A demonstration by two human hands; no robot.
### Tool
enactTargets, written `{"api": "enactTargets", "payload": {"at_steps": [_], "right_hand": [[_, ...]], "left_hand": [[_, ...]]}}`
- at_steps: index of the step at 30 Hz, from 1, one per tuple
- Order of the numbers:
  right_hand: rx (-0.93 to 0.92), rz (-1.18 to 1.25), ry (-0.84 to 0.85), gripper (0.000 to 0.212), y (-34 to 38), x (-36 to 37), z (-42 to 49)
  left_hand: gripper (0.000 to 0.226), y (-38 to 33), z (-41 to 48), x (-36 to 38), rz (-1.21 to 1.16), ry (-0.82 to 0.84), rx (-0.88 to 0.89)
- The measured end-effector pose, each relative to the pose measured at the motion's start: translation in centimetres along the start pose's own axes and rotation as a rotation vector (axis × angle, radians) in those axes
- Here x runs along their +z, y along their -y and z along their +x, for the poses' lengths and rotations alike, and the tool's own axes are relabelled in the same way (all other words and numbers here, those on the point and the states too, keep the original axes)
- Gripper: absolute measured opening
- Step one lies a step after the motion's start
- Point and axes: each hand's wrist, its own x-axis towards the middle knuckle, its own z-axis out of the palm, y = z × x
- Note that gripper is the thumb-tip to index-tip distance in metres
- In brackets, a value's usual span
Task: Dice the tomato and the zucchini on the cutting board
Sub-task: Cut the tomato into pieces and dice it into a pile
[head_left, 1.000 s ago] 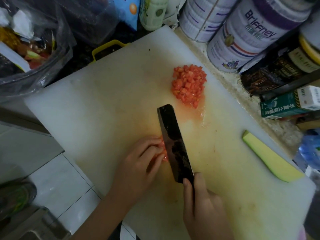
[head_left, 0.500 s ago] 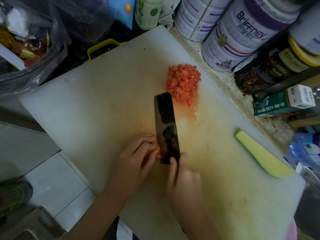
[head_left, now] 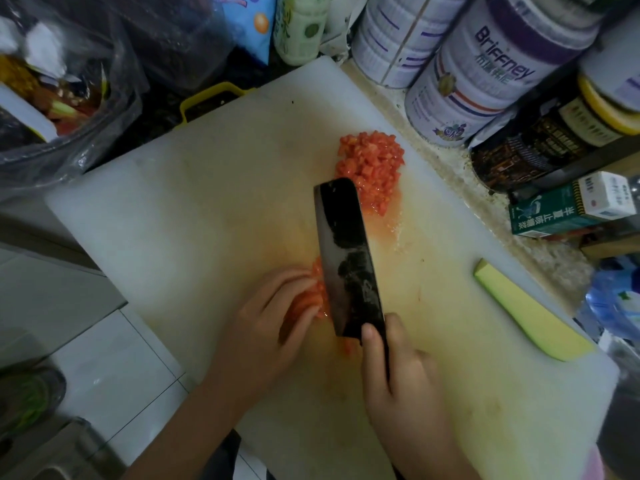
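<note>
On the white cutting board (head_left: 194, 209) a heap of diced tomato (head_left: 372, 169) lies toward the far side. My right hand (head_left: 401, 386) grips the handle of a dark cleaver (head_left: 348, 261), its blade standing against a small red tomato piece (head_left: 313, 296). My left hand (head_left: 266, 327) holds that piece with curled fingers, right beside the blade. A pale green zucchini wedge (head_left: 530, 313) lies at the board's right edge, well away from both hands.
Large tins (head_left: 485, 74), a bottle (head_left: 299, 29) and boxes (head_left: 568, 206) crowd the counter behind and right of the board. A clear plastic bag with scraps (head_left: 59, 98) sits at the far left. A yellow handle (head_left: 211, 98) pokes out behind the board.
The cleaver's tip has travelled forward to the diced heap. My right hand has moved up the board with it. My left hand stays on the tomato piece.
</note>
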Motion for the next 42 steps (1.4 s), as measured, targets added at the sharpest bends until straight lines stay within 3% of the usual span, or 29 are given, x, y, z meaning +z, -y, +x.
{"api": "enactTargets", "payload": {"at_steps": [5,15,20,22,26,30,35,39,42], "right_hand": [[0.025,0.02,0.029,0.016,-1.0,0.4,-2.0],[-0.039,-0.092,0.018,0.007,-0.7,0.9,-1.8],[0.025,-0.178,0.068,0.04,-0.4,1.9,-2.1],[0.058,-0.193,0.1,0.044,-0.3,2.3,-2.2],[0.02,-0.247,0.073,0.041,0.3,3.0,0.1],[-0.003,-0.251,0.018,0.023,1.5,3.5,3.7],[0.002,-0.195,0.031,0.014,0.6,2.6,1.7],[-0.004,-0.19,0.031,0.024,0.2,1.9,0.9],[0.021,-0.159,0.027,0.017,-0.2,2.2,0.8]], "left_hand": [[0.032,0.3,-0.6,-0.2,0.042,-0.041,0.036],[0.025,0.1,-0.5,-0.1,0.07,-0.054,0.03],[0.019,-0.2,-0.5,0.1,0.051,-0.078,0.004],[0.018,-0.1,-0.4,0.1,0.049,-0.075,-0.003],[0.019,0.2,-0.5,0.0,0.05,-0.061,-0.008],[0.018,0.3,-0.6,0.1,0.06,-0.046,-0.012],[0.02,0.3,-0.7,-0.1,0.051,-0.059,-0.008],[0.02,0.2,-0.4,0.1,0.044,-0.069,0.006],[0.022,0.2,-0.5,0.0,0.034,-0.056,-0.005]]}}
